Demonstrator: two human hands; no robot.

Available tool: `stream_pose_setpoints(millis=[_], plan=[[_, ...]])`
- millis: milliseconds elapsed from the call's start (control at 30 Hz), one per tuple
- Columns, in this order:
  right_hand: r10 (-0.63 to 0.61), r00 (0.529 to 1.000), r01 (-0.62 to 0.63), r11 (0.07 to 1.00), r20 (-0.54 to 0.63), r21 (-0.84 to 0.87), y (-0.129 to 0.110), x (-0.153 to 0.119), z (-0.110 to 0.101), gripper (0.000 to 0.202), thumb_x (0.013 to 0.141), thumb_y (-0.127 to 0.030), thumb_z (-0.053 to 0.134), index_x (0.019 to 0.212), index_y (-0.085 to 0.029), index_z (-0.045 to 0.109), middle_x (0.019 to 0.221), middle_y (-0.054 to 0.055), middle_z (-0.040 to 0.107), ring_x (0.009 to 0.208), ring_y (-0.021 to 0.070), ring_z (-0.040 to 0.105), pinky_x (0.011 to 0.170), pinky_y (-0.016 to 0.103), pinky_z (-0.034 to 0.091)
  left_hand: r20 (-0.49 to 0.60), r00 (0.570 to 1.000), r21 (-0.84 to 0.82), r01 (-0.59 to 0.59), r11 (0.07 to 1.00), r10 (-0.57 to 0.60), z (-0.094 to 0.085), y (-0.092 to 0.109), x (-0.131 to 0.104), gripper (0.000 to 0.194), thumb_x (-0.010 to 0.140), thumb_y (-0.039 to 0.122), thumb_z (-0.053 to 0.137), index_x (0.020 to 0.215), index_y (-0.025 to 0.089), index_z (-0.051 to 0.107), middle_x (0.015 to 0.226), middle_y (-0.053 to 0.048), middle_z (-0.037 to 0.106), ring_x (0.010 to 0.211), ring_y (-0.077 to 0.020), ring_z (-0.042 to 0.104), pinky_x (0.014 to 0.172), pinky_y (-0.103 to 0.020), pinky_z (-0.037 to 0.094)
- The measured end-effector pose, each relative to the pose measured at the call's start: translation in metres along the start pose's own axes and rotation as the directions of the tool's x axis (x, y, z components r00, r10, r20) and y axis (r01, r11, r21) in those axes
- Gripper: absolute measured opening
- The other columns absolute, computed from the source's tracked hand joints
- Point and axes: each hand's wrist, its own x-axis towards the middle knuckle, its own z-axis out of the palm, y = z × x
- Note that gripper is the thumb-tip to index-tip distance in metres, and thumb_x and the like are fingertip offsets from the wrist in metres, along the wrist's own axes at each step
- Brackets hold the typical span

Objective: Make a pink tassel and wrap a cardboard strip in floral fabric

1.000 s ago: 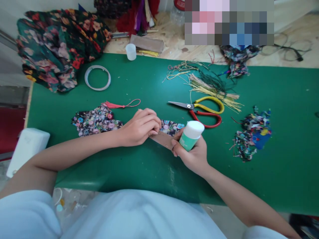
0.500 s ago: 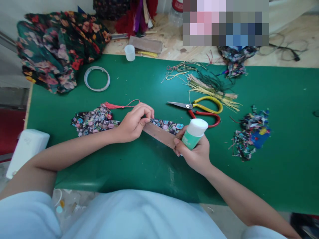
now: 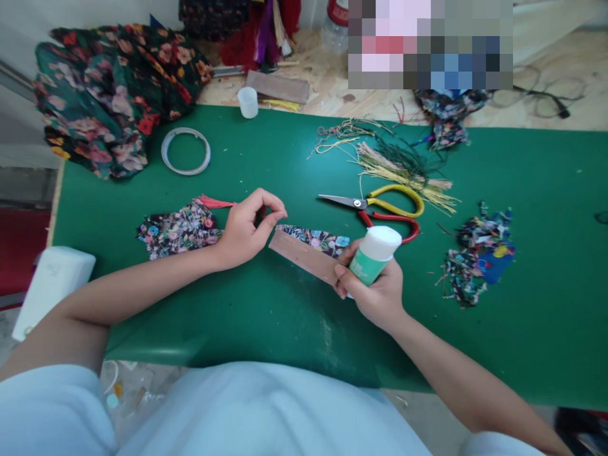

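My right hand is wrapped round a green and white glue stick and pinches the right end of a flat brown strip. Just off the strip's left end is my left hand, with its thumb and index finger brought together; whether anything tiny is between them cannot be made out. Behind the strip lies a piece of floral fabric. More dark floral fabric rests left of my left hand, beside a red tassel partly hidden by that hand.
Scissors with yellow and red handles lie behind my right hand. Loose threads, fabric scraps, a tape roll, a white cup and bunched floral cloth are on the green mat. A white device sits at left.
My left hand has let go of the strip's left end and moved slightly left, now covering the tassel's loop. My right hand with the strip and glue stick has barely shifted.
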Motion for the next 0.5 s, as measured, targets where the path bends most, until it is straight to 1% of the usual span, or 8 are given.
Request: stream_pose_setpoints(millis=[67, 100, 200, 267, 333, 400, 467, 500], plan=[[-0.018, 1.000, 0.018, 1.000, 0.013, 0.001, 0.002, 0.001, -0.002, 0.030, 0.075, -0.033, 0.077, 0.082, -0.022, 0.050, 0.061, -0.006, 0.056, 0.036, 0.0095, 0.052, 0.035, 0.024, 0.043, -0.021, 0.994, -0.044, 0.102, 0.994, -0.103, 0.001, -0.003, 0.002, 0.015, 0.090, 0.030, 0.066, 0.086, 0.019, 0.057, 0.078, 0.000, 0.064, 0.073, -0.0101, 0.061, 0.070, -0.025, 0.050], [-0.037, 0.999, 0.037, 0.999, 0.023, 0.001, 0.004, 0.002, -0.004, 0.030, 0.076, -0.034, 0.077, 0.082, -0.022, 0.051, 0.062, -0.006, 0.056, 0.036, 0.0093, 0.051, 0.034, 0.024, 0.042, -0.025, 0.991, -0.066, 0.129, 0.989, -0.131, 0.001, -0.003, 0.003, 0.017, 0.089, 0.031, 0.068, 0.085, 0.019, 0.056, 0.076, 0.001, 0.062, 0.071, -0.0092, 0.060, 0.067, -0.023, 0.050], [-0.144, 0.988, 0.144, 0.990, 0.055, 0.007, 0.012, 0.006, -0.009, 0.026, 0.079, -0.035, 0.076, 0.082, -0.022, 0.053, 0.062, -0.005, 0.058, 0.035, 0.0092, 0.051, 0.033, 0.024, 0.041, -0.042, 0.991, -0.103, 0.124, 0.987, -0.129, 0.001, -0.002, 0.007, 0.017, 0.086, 0.030, 0.071, 0.086, 0.019, 0.057, 0.076, 0.002, 0.061, 0.068, -0.0073, 0.059, 0.065, -0.021, 0.050], [-0.230, 0.971, 0.231, 0.973, 0.069, -0.004, 0.017, 0.010, -0.013, 0.021, 0.081, -0.032, 0.074, 0.083, -0.023, 0.055, 0.061, -0.004, 0.059, 0.036, 0.0098, 0.052, 0.034, 0.024, 0.043, -0.053, 0.992, -0.101, 0.105, 0.989, -0.111, 0.000, 0.000, 0.009, 0.015, 0.084, 0.028, 0.071, 0.087, 0.018, 0.060, 0.077, 0.002, 0.063, 0.069, -0.0072, 0.060, 0.065, -0.020, 0.051], [-0.318, 0.946, 0.321, 0.946, 0.062, -0.053, 0.022, 0.014, -0.017, 0.017, 0.083, -0.029, 0.072, 0.085, -0.023, 0.057, 0.059, -0.004, 0.060, 0.036, 0.0108, 0.053, 0.036, 0.026, 0.046, -0.045, 0.992, -0.087, 0.116, 0.989, -0.120, 0.000, 0.001, 0.009, 0.013, 0.082, 0.026, 0.072, 0.087, 0.017, 0.064, 0.076, 0.002, 0.066, 0.069, -0.0076, 0.062, 0.063, -0.020, 0.050], [-0.444, 0.896, 0.443, 0.885, 0.029, -0.141, 0.027, 0.017, -0.021, 0.014, 0.083, -0.027, 0.072, 0.086, -0.024, 0.058, 0.057, -0.004, 0.059, 0.039, 0.0122, 0.055, 0.040, 0.027, 0.049, -0.033, 0.989, -0.067, 0.144, 0.987, -0.147, 0.000, 0.002, 0.010, 0.012, 0.079, 0.024, 0.072, 0.086, 0.016, 0.068, 0.075, 0.001, 0.069, 0.067, -0.0081, 0.064, 0.060, -0.019, 0.049], [-0.591, 0.807, 0.570, 0.786, -0.018, -0.240, 0.033, 0.020, -0.024, 0.016, 0.080, -0.025, 0.073, 0.087, -0.025, 0.059, 0.059, -0.004, 0.059, 0.044, 0.0138, 0.059, 0.044, 0.028, 0.053, -0.034, 0.986, -0.058, 0.159, 0.986, -0.161, 0.000, 0.002, 0.010, 0.010, 0.077, 0.023, 0.072, 0.084, 0.016, 0.070, 0.073, 0.001, 0.071, 0.065, -0.0080, 0.064, 0.058, -0.019, 0.048], [-0.649, 0.759, 0.614, 0.737, -0.044, -0.284, 0.037, 0.020, -0.026, 0.018, 0.078, -0.023, 0.074, 0.088, -0.025, 0.059, 0.061, -0.004, 0.060, 0.047, 0.0143, 0.061, 0.047, 0.028, 0.054, -0.040, 0.986, -0.059, 0.157, 0.986, -0.160, 0.000, 0.001, 0.010, 0.010, 0.077, 0.023, 0.072, 0.083, 0.015, 0.070, 0.073, 0.001, 0.071, 0.064, -0.0079, 0.063, 0.058, -0.019, 0.048]])
